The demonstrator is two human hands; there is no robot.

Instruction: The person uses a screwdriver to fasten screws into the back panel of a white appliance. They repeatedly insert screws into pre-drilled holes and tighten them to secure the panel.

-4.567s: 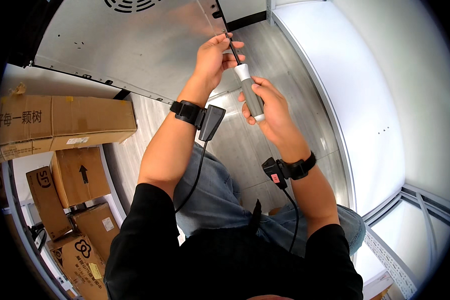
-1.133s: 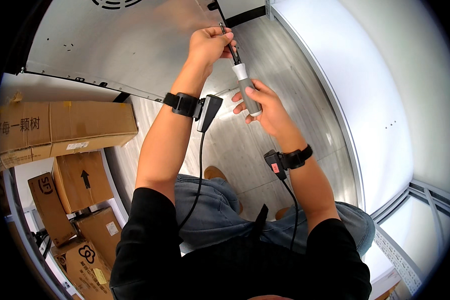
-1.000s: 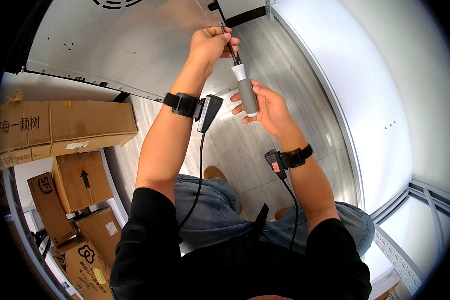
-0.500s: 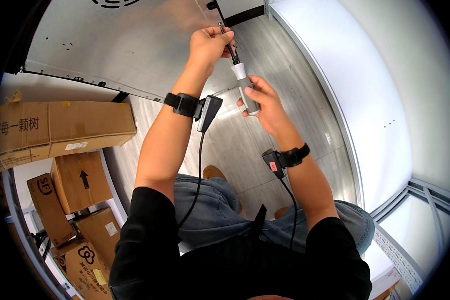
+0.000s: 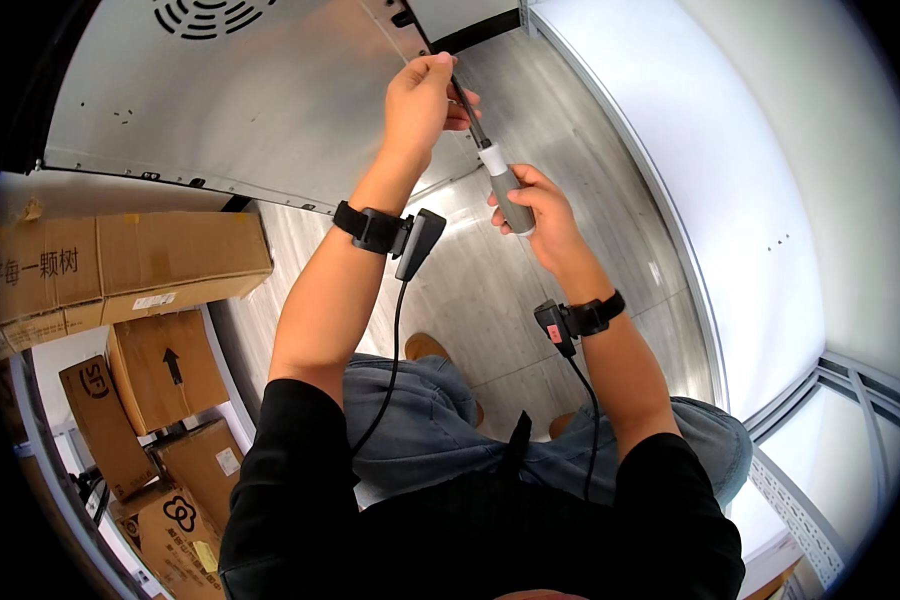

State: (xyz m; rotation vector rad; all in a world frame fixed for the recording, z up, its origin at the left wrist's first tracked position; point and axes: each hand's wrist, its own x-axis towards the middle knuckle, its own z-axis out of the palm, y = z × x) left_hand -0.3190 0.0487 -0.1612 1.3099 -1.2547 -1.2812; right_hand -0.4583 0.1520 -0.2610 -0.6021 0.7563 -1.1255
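Bright light glares off the floor (image 5: 490, 300), and straight edges bow outward.

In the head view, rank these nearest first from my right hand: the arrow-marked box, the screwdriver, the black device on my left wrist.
1. Screwdriver: in the right hand.
2. Black wrist device: left of that hand.
3. Arrow-marked box: far off at lower left.
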